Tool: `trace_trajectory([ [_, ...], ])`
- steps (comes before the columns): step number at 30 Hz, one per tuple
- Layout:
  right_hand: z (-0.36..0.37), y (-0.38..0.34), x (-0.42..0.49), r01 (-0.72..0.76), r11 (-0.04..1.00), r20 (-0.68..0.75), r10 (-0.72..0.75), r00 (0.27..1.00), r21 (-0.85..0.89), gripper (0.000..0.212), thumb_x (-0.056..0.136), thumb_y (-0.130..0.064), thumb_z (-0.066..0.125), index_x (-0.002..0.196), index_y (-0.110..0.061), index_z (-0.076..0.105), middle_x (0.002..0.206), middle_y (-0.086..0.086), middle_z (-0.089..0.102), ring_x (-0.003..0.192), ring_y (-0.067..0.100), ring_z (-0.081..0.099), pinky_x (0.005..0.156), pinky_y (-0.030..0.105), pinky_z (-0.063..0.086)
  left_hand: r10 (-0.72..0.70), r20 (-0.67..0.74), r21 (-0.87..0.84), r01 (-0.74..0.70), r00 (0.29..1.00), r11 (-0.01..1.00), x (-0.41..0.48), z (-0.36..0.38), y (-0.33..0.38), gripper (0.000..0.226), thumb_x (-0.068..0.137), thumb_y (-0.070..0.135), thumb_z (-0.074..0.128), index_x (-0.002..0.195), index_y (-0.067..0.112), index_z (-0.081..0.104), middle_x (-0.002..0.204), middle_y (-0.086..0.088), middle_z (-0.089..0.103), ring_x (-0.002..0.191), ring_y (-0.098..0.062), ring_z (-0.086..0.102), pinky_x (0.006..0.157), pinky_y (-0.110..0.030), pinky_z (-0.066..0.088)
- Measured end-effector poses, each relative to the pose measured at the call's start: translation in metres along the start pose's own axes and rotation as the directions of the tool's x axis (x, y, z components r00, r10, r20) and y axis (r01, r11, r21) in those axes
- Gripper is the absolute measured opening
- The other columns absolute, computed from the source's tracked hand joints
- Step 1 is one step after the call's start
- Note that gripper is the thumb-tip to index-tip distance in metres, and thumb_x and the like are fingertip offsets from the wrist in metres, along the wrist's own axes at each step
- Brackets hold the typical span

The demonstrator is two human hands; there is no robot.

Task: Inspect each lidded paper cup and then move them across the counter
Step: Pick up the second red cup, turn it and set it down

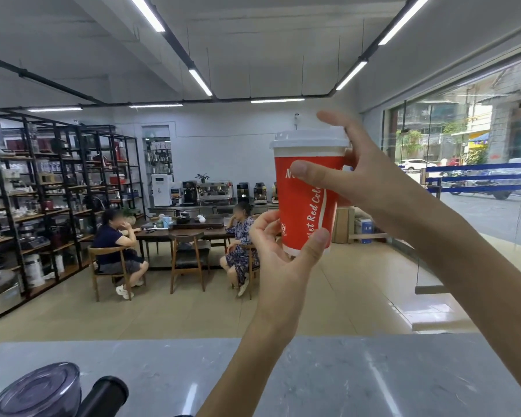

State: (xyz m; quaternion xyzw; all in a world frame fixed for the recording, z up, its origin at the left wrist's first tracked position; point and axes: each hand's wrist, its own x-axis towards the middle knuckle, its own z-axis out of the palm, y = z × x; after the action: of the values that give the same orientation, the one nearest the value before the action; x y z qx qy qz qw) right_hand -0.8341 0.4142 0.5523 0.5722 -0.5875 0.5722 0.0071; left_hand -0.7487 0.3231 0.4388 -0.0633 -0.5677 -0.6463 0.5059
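A red paper cup (304, 212) with white lettering and a white plastic lid (309, 139) is held upright in the air, well above the grey counter (343, 377). My left hand (278, 251) grips its base from below, thumb on the near side. My right hand (358, 173) holds the upper part from the right, thumb across the red wall and fingers behind the lid rim. No other lidded cup is in view.
A dark lidded bowl (39, 392) and a black cylinder (106, 395) sit at the counter's near left corner. Beyond the counter are a tiled floor, two seated people at a wooden table (181, 233), shelving on the left and a glass wall on the right.
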Motion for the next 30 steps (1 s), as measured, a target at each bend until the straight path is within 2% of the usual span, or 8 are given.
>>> trace_trajectory([
  [7, 0.027, 0.033, -0.072, -0.069, 0.991, 0.085, 0.060, 0.995, 0.111, 0.100, 0.060, -0.053, 0.084, 0.144, -0.056, 0.030, 0.132, -0.026, 0.047, 0.107, -0.002, 0.063, 0.079, 0.019, 0.059, -0.151, 0.083, 0.317, 0.117, 0.985, 0.941, -0.063, -0.029, 0.012, 0.071, 0.074, 0.029, 0.081, 0.134, 0.033, 0.042, 0.119, 0.012, 0.063, 0.101, 0.008, 0.066, 0.070, -0.009, 0.055],
  [14, 0.096, 0.100, -0.226, -0.319, 0.921, 0.262, 0.258, 0.930, 0.225, 0.115, 0.060, -0.030, 0.092, 0.148, -0.054, 0.022, 0.124, -0.045, 0.048, 0.118, -0.013, 0.055, 0.085, 0.009, 0.052, -0.451, -0.093, 0.461, 0.440, 0.887, 0.770, -0.216, -0.077, -0.022, 0.071, 0.073, 0.011, 0.087, 0.124, 0.035, 0.043, 0.118, 0.014, 0.063, 0.105, 0.003, 0.064, 0.077, -0.016, 0.056],
  [18, 0.133, 0.135, -0.344, -0.554, 0.785, 0.326, 0.465, 0.823, 0.279, 0.123, 0.056, -0.021, 0.098, 0.141, -0.069, 0.023, 0.133, -0.049, 0.043, 0.124, -0.016, 0.049, 0.086, 0.002, 0.045, -0.596, -0.201, 0.433, 0.616, 0.777, 0.658, -0.321, -0.092, -0.044, 0.084, 0.072, 0.011, 0.087, 0.114, 0.067, 0.040, 0.117, 0.034, 0.060, 0.111, 0.006, 0.061, 0.077, -0.011, 0.054],
  [20, 0.146, 0.141, -0.395, -0.674, 0.692, 0.362, 0.577, 0.732, 0.258, 0.121, 0.052, -0.024, 0.100, 0.133, -0.076, 0.026, 0.129, -0.046, 0.050, 0.121, -0.019, 0.049, 0.082, -0.001, 0.045, -0.667, -0.243, 0.442, 0.693, 0.704, 0.570, -0.370, -0.096, -0.052, 0.081, 0.068, 0.026, 0.090, 0.112, 0.070, 0.039, 0.118, 0.036, 0.058, 0.113, 0.008, 0.058, 0.081, -0.011, 0.052],
  [22, 0.153, 0.142, -0.437, -0.762, 0.605, 0.400, 0.655, 0.641, 0.229, 0.111, 0.051, -0.021, 0.100, 0.125, -0.074, 0.037, 0.122, -0.040, 0.058, 0.114, -0.018, 0.054, 0.079, 0.001, 0.047, -0.726, -0.265, 0.452, 0.747, 0.635, 0.488, -0.412, -0.100, -0.059, 0.079, 0.064, 0.034, 0.087, 0.121, 0.055, 0.038, 0.124, 0.027, 0.056, 0.114, 0.013, 0.055, 0.085, -0.008, 0.049],
  [25, 0.161, 0.141, -0.473, -0.825, 0.536, 0.436, 0.709, 0.554, 0.178, 0.096, 0.049, -0.014, 0.097, 0.128, -0.043, 0.049, 0.115, -0.023, 0.066, 0.110, 0.000, 0.062, 0.073, 0.015, 0.056, -0.783, -0.258, 0.461, 0.784, 0.566, 0.415, -0.449, -0.106, -0.065, 0.070, 0.075, 0.010, 0.083, 0.122, 0.036, 0.038, 0.126, 0.015, 0.054, 0.113, 0.007, 0.057, 0.081, -0.009, 0.051],
  [27, 0.166, 0.146, -0.483, -0.836, 0.526, 0.430, 0.726, 0.537, 0.156, 0.095, 0.056, 0.000, 0.096, 0.133, -0.029, 0.048, 0.123, -0.006, 0.065, 0.115, 0.013, 0.062, 0.078, 0.025, 0.058, -0.801, -0.199, 0.530, 0.750, 0.565, 0.397, -0.453, -0.111, -0.068, 0.060, 0.084, -0.007, 0.071, 0.120, 0.034, 0.044, 0.118, 0.011, 0.060, 0.104, 0.003, 0.061, 0.073, -0.011, 0.054],
  [30, 0.176, 0.159, -0.477, -0.822, 0.551, 0.400, 0.728, 0.557, 0.142, 0.095, 0.061, 0.002, 0.094, 0.137, -0.026, 0.045, 0.132, -0.001, 0.060, 0.122, 0.015, 0.058, 0.093, 0.028, 0.054, -0.746, -0.161, 0.670, 0.626, 0.646, 0.398, -0.437, -0.126, -0.074, 0.044, 0.091, 0.002, 0.063, 0.104, 0.044, 0.066, 0.106, 0.015, 0.066, 0.100, 0.002, 0.061, 0.073, -0.012, 0.052],
])
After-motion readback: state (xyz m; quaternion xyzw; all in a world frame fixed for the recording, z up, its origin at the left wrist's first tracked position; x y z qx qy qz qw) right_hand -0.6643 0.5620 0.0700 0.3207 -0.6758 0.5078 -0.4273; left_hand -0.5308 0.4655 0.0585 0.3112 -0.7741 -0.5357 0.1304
